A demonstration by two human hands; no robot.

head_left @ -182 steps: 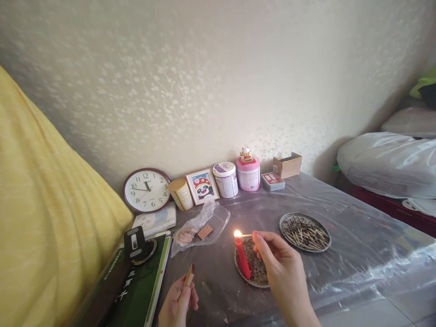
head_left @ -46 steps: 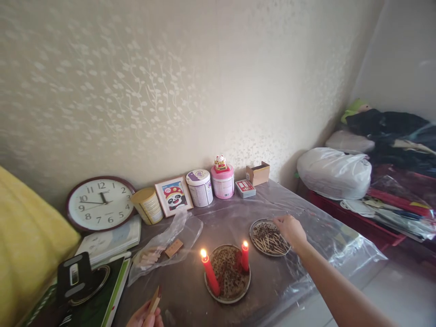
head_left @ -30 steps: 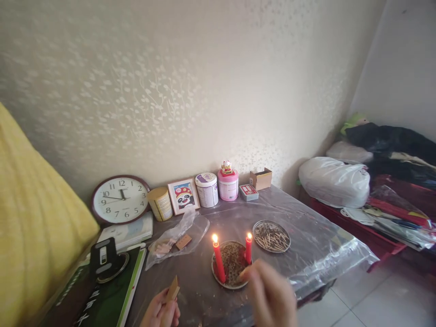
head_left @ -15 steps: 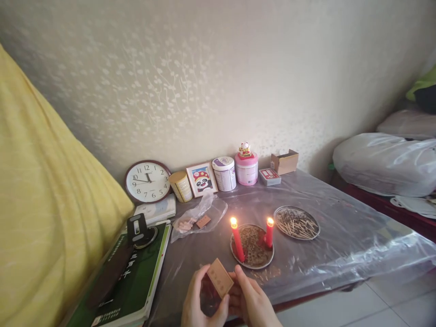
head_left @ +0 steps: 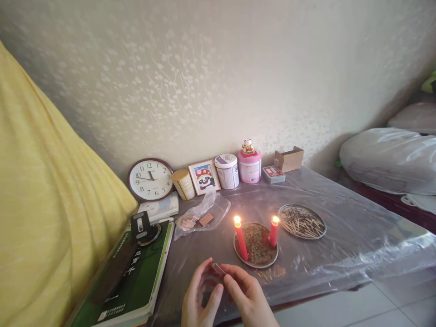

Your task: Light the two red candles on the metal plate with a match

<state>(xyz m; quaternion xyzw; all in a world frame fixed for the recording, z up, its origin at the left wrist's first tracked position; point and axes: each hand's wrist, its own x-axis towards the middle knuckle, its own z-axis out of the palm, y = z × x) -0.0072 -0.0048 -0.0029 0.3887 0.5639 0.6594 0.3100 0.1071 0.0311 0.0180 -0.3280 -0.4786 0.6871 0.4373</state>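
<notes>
My left hand (head_left: 199,297) and my right hand (head_left: 247,295) meet at the table's front edge, both pinching a small matchbox (head_left: 218,269) seen edge-on between the fingertips. Just beyond them stands a round metal dish (head_left: 256,261) with two lit red candles, one (head_left: 241,240) leaning at its left and one (head_left: 273,230) upright at its right. To the right lies a second dish (head_left: 301,221) holding several matchsticks.
A plastic sheet covers the table (head_left: 340,236). Along the wall stand a clock (head_left: 151,179), a yellow tin (head_left: 183,184), a framed panda picture (head_left: 204,176), two tubs (head_left: 227,170) and small boxes (head_left: 289,159). A plastic bag (head_left: 200,213), books (head_left: 136,277), and a yellow cloth (head_left: 51,204) lie left.
My right hand left the matchstick dish and came back to join my left hand on the matchbox. The box has turned from face-up to edge-on. The second candle now burns.
</notes>
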